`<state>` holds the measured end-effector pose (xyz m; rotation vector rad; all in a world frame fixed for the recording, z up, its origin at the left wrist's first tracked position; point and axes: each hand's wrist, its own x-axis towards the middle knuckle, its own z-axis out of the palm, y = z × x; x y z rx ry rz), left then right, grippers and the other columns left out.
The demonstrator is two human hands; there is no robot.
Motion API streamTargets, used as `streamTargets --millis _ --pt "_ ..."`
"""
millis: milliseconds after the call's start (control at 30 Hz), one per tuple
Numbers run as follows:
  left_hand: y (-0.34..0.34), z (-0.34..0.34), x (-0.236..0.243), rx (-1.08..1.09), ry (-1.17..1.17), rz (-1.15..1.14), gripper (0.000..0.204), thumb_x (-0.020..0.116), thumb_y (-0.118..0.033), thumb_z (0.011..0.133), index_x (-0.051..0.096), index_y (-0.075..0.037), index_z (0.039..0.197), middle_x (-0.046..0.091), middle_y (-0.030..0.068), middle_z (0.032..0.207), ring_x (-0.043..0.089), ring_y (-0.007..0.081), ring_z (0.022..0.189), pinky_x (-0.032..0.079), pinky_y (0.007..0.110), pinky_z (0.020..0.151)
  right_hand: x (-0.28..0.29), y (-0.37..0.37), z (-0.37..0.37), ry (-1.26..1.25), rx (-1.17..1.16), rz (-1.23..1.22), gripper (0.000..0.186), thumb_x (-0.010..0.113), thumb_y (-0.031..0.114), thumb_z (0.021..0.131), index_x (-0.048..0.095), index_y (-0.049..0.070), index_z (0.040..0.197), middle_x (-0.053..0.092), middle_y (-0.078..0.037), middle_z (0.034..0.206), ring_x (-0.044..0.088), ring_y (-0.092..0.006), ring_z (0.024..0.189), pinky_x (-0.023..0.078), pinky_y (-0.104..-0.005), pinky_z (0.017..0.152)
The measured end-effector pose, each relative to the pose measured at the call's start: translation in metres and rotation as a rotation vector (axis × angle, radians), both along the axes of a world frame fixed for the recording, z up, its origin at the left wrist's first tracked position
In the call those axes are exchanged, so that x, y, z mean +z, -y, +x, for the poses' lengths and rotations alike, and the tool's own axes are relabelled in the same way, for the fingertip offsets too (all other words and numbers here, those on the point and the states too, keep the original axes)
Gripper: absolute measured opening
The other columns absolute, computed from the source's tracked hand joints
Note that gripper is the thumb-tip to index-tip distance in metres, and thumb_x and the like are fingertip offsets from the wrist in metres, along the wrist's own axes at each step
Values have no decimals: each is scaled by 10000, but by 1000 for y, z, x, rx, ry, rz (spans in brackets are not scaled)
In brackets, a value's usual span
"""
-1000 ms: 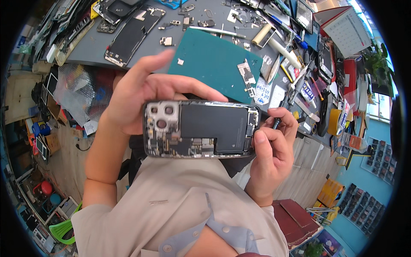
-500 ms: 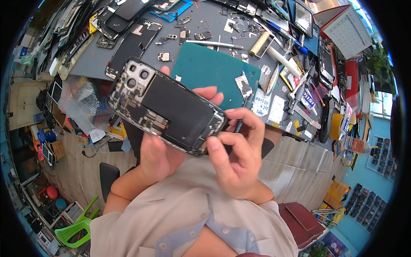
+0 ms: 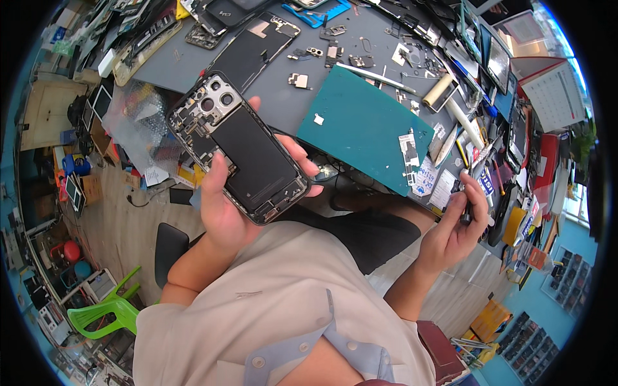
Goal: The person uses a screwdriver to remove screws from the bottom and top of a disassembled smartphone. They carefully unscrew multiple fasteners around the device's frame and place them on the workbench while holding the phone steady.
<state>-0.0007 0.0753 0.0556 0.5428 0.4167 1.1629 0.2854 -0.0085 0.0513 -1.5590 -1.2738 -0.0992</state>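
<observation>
An opened smartphone [image 3: 248,145] rests tilted in my left hand [image 3: 226,209], above the front edge of the bench. Its inner side faces up, with a black battery, a triple-camera block and small metal parts along one side. My left thumb presses one long side and the fingers wrap round the other. Over at the bench's right front edge, my right hand [image 3: 454,225] is closed on a slim dark screwdriver [image 3: 468,209], largely covered by the fingers. The phone is well apart from this hand.
A green work mat [image 3: 354,128] lies on the grey bench [image 3: 277,103], bearing a phone circuit board [image 3: 408,154]. A black phone housing [image 3: 254,51] and loose small parts lie behind the phone. Tools crowd the right side, near a desk calendar [image 3: 553,93].
My right hand has left the phone's lower end and moved right with the screwdriver. My left hand keeps the phone, now turned more steeply. The whole view has shifted.
</observation>
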Motion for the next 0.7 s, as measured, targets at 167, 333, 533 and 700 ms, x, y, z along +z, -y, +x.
streamTargets --millis 167,333,533,700 --pt "-5 -7 5 -11 -155 40 869 485 -455 1069 14 -163 1739 567 312 1389 655 451 1277 680 615 905 3 -13 14 422 -44 -159 223 606 -59 1058 616 -2 1274 758 -177 1294 675 -274 1031 522 -367 907" --pt "-12 -10 10 -31 -137 34 1001 559 -269 947 -45 -169 1740 518 342 1454 605 497 1341 675 631 916 5 -19 14 541 -86 -246 216 691 15 1017 672 10 1233 763 -144 1304 671 -301 1026 468 -402 954" --pt "-15 -18 8 -71 -107 10 1036 559 -215 868 3 -122 1737 510 356 1440 640 508 1280 711 600 778 4 -21 15 616 -100 -269 238 704 71 1023 703 18 1255 733 -139 1353 665 -315 1086 464 -417 977" --pt "-15 -23 4 -119 -43 -28 1003 570 -225 857 88 -34 1716 543 338 1376 694 529 1153 719 584 704 4 -19 11 526 -152 -257 224 723 111 1032 734 2 1228 692 -159 1367 657 -314 1148 494 -415 993"
